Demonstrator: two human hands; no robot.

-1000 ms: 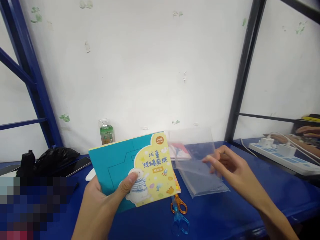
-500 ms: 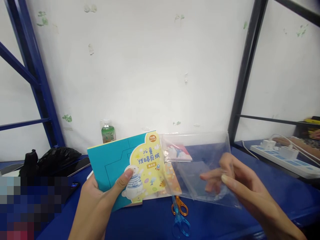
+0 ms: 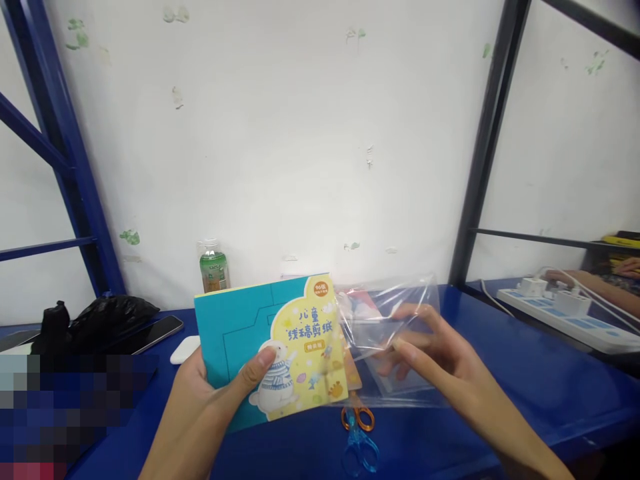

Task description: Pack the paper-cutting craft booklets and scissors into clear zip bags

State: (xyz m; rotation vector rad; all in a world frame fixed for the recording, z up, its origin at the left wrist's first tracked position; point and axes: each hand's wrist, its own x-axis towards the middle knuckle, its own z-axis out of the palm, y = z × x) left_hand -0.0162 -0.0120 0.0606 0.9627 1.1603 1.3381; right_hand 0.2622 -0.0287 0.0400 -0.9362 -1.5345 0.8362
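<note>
My left hand [image 3: 210, 393] grips a teal and yellow children's paper-cutting booklet [image 3: 273, 347], thumb pressed on its cover over a drawn bear. My right hand [image 3: 435, 363] holds a clear plastic bag [image 3: 387, 333] by its side, fingers pinched on the film, with the bag's open end touching the booklet's right edge. Small scissors [image 3: 357, 433] with orange and blue handles lie on the blue table [image 3: 525, 400] just below the booklet.
A green-labelled bottle [image 3: 214, 267] stands at the wall. A phone [image 3: 150, 335], a white mouse [image 3: 184, 349] and a black bag [image 3: 97, 317] lie left. A white power strip [image 3: 560, 307] and another person's arm [image 3: 600, 283] are at the right. Blue and black rack posts flank the table.
My right hand picked the clear bag off the table and brought it left against the booklet's right edge. The booklet shifted slightly to the right.
</note>
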